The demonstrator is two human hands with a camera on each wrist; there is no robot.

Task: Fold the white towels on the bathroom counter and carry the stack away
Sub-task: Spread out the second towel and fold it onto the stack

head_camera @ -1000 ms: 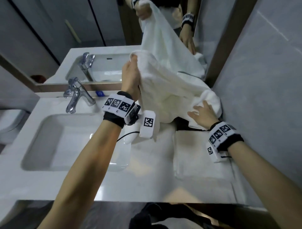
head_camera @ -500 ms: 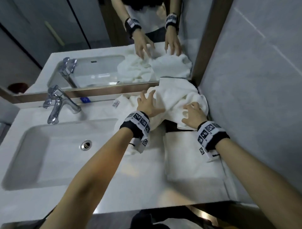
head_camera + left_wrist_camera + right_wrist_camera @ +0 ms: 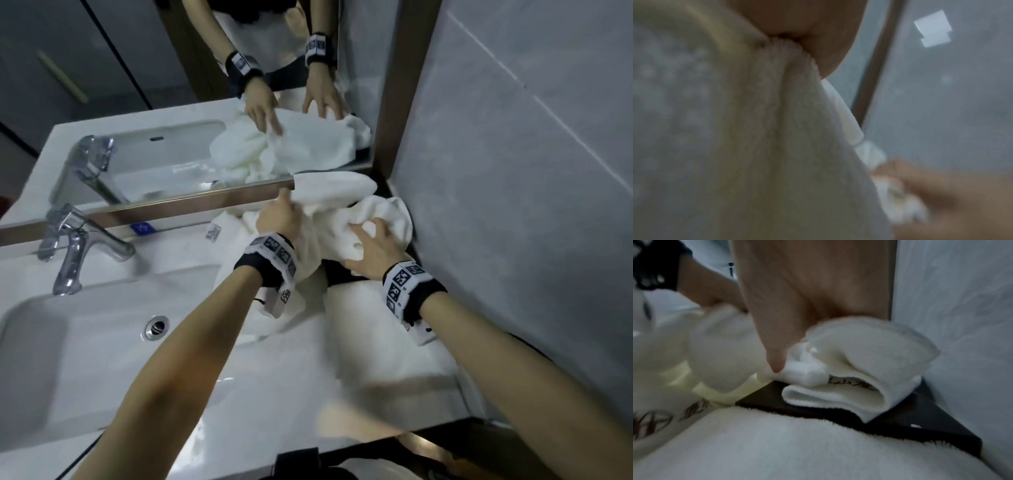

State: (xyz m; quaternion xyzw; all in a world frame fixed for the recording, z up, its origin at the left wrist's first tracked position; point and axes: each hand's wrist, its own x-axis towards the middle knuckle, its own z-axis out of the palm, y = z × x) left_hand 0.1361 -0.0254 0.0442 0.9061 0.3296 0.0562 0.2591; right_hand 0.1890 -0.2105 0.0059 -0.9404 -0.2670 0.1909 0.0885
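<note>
Looking down from the head view, a crumpled white towel (image 3: 342,219) lies bunched at the back right corner of the white counter (image 3: 267,387), against the mirror (image 3: 171,102) and beside the grey tiled wall (image 3: 513,205). The left hand (image 3: 279,216) has its fingers buried in the towel's left part and appears to grip the cloth, while the right hand (image 3: 371,251) curls over a fold on the towel's right side. Nearer the person, a flat folded towel (image 3: 373,329) rests on the counter, partly under the right wrist. A dark tray (image 3: 337,279) shows between the two towels. A chrome faucet (image 3: 73,246) stands behind the sink (image 3: 85,349) to the left. From the left wrist, the picture is blurred: terry cloth of the towel (image 3: 777,146) is pinched under the left hand (image 3: 807,24), and the right hand (image 3: 941,194) shows at lower right, holding cloth. From the right wrist, the right hand (image 3: 797,296) presses down with a finger on a rolled edge of the towel (image 3: 869,353), which sits on the dark tray (image 3: 920,426); the folded towel (image 3: 797,451) fills the foreground.
</note>
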